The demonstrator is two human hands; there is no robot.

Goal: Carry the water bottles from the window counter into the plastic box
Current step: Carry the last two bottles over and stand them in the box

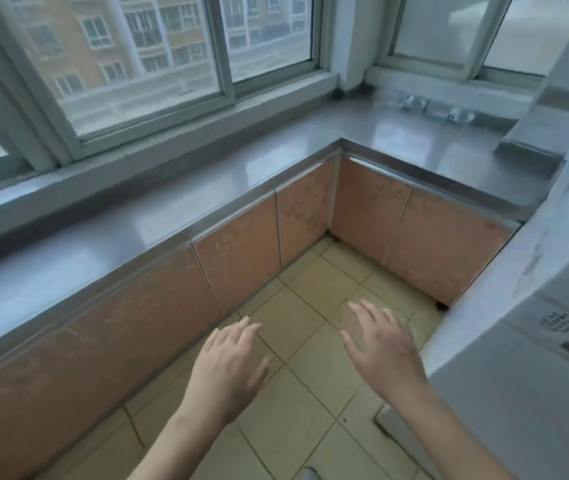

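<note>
Both hands are out in front, palms down over the yellowish tiled floor, and neither holds anything: the left hand has its fingers loosely spread and slightly blurred, and the right hand has its fingers extended and fanned apart. Ahead runs the long grey stainless-steel bench under the sliding aluminium-framed window, turning a corner to the right above peach-coloured cabinet doors. On the far right stretch of that bench, near the window sill, lie what look like two small clear plastic water bottles on their sides; they are blurred and pale, so their exact shape and whether they are full cannot be told. The plastic box is not in view. A tall white appliance stands close on the right. My reading is that the step in hand is the approach to the bottles, with nothing yet carried. To do it well, the person would step into the corner and square up to the right-hand bench before reaching, since the bottles sit well back from the edge. Lying down, such bottles may roll on smooth steel, so each is best taken around the middle with a full wrap of the fingers, one per hand, keeping the right elbow clear of the appliance.
</note>
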